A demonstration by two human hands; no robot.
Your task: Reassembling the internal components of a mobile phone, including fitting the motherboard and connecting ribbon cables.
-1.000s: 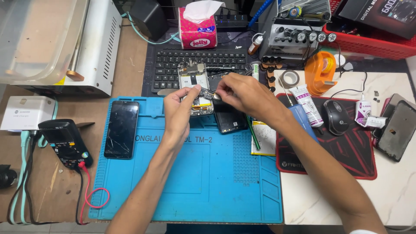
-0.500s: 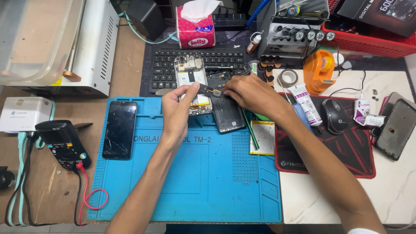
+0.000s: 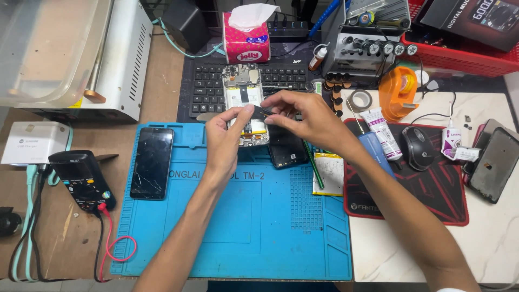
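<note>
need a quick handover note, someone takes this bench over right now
Left hand: steadies the opened phone at its edge, over the top of the blue mat.
Right hand: pinches a thin dark tool over the phone.
Nearby: cracked phone on the mat's left; dark back cover beside the opened phone.
Done: back is off, insides exposed.
Left: work inside the phone; it is not closed up.

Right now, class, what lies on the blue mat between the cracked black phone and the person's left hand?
In the head view, only bare blue mat lies between the cracked black phone and the left hand.
</note>
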